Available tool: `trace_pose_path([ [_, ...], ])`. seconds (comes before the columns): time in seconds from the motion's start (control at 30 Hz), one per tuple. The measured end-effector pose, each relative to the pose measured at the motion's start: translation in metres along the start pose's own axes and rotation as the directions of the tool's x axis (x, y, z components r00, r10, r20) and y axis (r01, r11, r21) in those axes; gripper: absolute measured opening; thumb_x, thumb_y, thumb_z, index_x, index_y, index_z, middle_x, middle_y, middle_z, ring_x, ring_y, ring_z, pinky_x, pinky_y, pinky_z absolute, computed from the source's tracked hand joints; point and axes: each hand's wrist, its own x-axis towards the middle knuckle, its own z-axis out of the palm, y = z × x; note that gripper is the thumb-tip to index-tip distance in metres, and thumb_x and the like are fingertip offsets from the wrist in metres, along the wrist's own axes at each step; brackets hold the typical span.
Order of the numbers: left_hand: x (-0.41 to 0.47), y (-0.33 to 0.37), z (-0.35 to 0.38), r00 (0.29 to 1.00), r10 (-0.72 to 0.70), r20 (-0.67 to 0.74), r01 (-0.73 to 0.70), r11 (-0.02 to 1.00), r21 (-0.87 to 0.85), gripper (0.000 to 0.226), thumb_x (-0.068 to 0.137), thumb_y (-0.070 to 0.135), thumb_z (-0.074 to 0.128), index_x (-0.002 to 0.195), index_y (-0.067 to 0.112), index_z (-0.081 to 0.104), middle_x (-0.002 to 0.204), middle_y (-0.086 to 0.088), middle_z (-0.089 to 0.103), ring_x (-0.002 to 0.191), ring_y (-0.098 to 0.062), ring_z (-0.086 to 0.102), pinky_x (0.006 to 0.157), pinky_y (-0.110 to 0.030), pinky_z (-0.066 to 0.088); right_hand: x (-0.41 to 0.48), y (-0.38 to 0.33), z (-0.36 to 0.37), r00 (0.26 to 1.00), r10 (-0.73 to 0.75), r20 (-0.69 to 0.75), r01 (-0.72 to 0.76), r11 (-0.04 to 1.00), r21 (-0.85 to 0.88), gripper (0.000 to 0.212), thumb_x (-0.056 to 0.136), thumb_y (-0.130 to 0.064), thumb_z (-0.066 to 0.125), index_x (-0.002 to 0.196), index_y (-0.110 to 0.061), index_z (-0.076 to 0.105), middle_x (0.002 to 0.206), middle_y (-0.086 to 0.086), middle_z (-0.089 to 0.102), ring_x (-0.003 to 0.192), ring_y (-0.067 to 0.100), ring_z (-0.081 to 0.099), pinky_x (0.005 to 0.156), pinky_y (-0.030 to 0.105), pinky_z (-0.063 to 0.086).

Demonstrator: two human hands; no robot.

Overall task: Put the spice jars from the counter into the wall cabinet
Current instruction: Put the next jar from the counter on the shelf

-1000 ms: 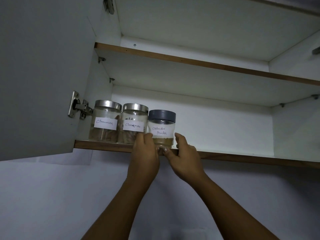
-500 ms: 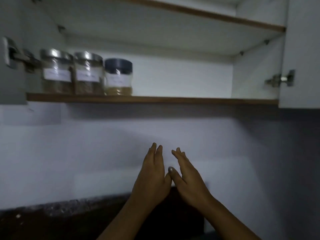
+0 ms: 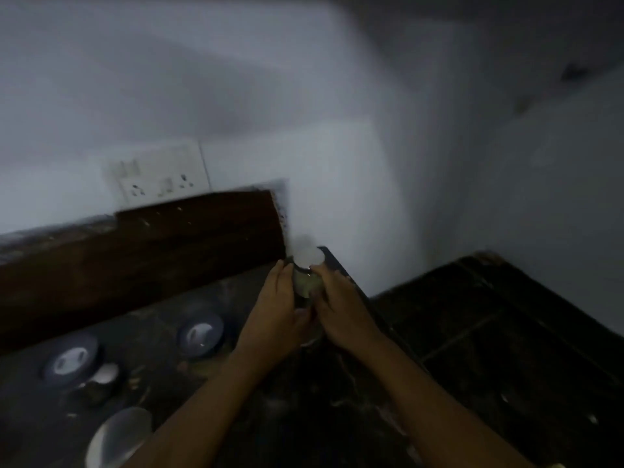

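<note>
Both your hands clasp one spice jar (image 3: pixel 306 282) at twelve o'clock on the dark counter (image 3: pixel 304 400); left hand (image 3: pixel 275 315), right hand (image 3: pixel 341 309); blurred glass, pale lid, greenish contents.

I have both arms reaching forward; my left hand (image 3: pixel 275 310) and right hand (image 3: pixel 341 309) are cupped toward each other, fingers (image 3: pixel 319 270) curled closed around something.

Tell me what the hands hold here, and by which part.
Both hands, left and right, clasp one pale-lidded jar by its sides, below the lid.
</note>
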Motion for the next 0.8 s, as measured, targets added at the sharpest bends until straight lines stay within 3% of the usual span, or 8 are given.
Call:
trace_pose_path([
  [0.07, 0.004, 0.005, 0.03, 0.994, -0.108, 0.031, 0.111, 0.989, -0.101, 0.075, 0.085, 0.023, 0.062, 0.144, 0.004, 0.019, 0.153, -0.013, 0.019, 0.143, -0.022, 0.012, 0.111, -0.019, 0.001, 0.0, 0.031, -0.01, 0.999, 0.02, 0.029, -0.02, 1.0, -0.02, 0.027, 0.094, -0.016, 0.044, 0.121, -0.013, 0.05, 0.12, 0.006, 0.057, 0.11, 0.013, 0.051, 0.1, 0.013, 0.035],
  [0.17, 0.005, 0.0, 0.065, 0.973, -0.218, 0.075, 0.223, 0.972, -0.079, 0.087, 0.08, 0.034, 0.067, 0.145, 0.006, 0.016, 0.155, -0.013, 0.014, 0.143, -0.021, 0.011, 0.109, -0.026, 0.009, -0.001, 0.071, -0.013, 0.991, 0.067, 0.118, -0.052, 0.99, -0.13, 0.044, 0.091, -0.013, 0.048, 0.134, -0.013, 0.04, 0.137, 0.011, 0.047, 0.13, 0.024, 0.038, 0.113, 0.037, 0.028],
  [0.27, -0.003, -0.008, 0.091, 0.951, -0.287, 0.113, 0.289, 0.957, -0.002, 0.091, 0.077, 0.038, 0.068, 0.145, 0.007, 0.017, 0.154, -0.017, 0.014, 0.143, -0.028, 0.009, 0.115, -0.039, 0.013, -0.006, 0.099, -0.005, 0.957, 0.112, 0.268, -0.078, 0.988, -0.136, 0.059, 0.088, -0.015, 0.053, 0.143, -0.019, 0.03, 0.149, 0.009, 0.034, 0.14, 0.024, 0.024, 0.118, 0.037, 0.015],
  [0.33, -0.012, -0.012, 0.102, 0.939, -0.331, 0.098, 0.326, 0.943, 0.063, 0.089, 0.075, 0.037, 0.07, 0.143, 0.007, 0.021, 0.151, -0.021, 0.017, 0.141, -0.035, 0.011, 0.116, -0.047, 0.016, -0.008, 0.11, 0.002, 0.918, 0.139, 0.371, -0.098, 0.987, -0.128, 0.069, 0.084, -0.022, 0.058, 0.145, -0.024, 0.025, 0.15, 0.006, 0.031, 0.14, 0.024, 0.023, 0.116, 0.039, 0.02],
  [0.43, -0.019, -0.021, 0.111, 0.921, -0.386, 0.053, 0.365, 0.904, 0.223, 0.085, 0.075, 0.039, 0.067, 0.141, 0.011, 0.023, 0.149, -0.023, 0.019, 0.141, -0.04, 0.009, 0.116, -0.051, 0.013, -0.007, 0.117, 0.017, 0.889, 0.107, 0.445, -0.067, 0.992, -0.105, 0.078, 0.078, -0.026, 0.064, 0.144, -0.024, 0.022, 0.143, 0.005, 0.04, 0.132, 0.024, 0.036, 0.108, 0.038, 0.033],
  [0.53, -0.024, -0.028, 0.111, 0.858, -0.512, 0.036, 0.509, 0.858, 0.066, 0.077, 0.08, 0.029, 0.064, 0.141, 0.018, 0.019, 0.149, -0.023, 0.018, 0.139, -0.04, 0.016, 0.111, -0.043, 0.025, -0.004, 0.121, 0.033, 0.879, 0.058, 0.473, -0.045, 0.998, -0.04, 0.084, 0.077, -0.023, 0.067, 0.145, -0.026, 0.018, 0.142, 0.005, 0.043, 0.129, 0.021, 0.042, 0.104, 0.029, 0.037],
  [0.63, -0.027, -0.031, 0.111, 0.87, -0.489, 0.071, 0.494, 0.863, -0.107, 0.071, 0.086, 0.015, 0.057, 0.143, 0.02, 0.016, 0.139, -0.02, 0.032, 0.122, -0.032, 0.044, 0.088, -0.025, 0.037, -0.002, 0.123, 0.043, 0.884, 0.048, 0.465, -0.056, 0.998, 0.002, 0.091, 0.077, -0.022, 0.07, 0.146, -0.031, 0.012, 0.147, 0.003, 0.037, 0.131, 0.015, 0.038, 0.094, 0.015, 0.03],
  [0.8, -0.031, -0.035, 0.104, 0.887, -0.462, -0.005, 0.458, 0.88, -0.129, 0.061, 0.09, 0.015, 0.051, 0.144, 0.014, 0.021, 0.141, -0.016, 0.038, 0.126, -0.025, 0.042, 0.094, -0.022, 0.032, 0.0, 0.119, 0.048, 0.933, 0.053, 0.357, -0.062, 0.998, 0.014, 0.083, 0.081, -0.019, 0.067, 0.147, -0.025, 0.016, 0.148, 0.004, 0.037, 0.134, 0.02, 0.037, 0.102, 0.026, 0.031],
])
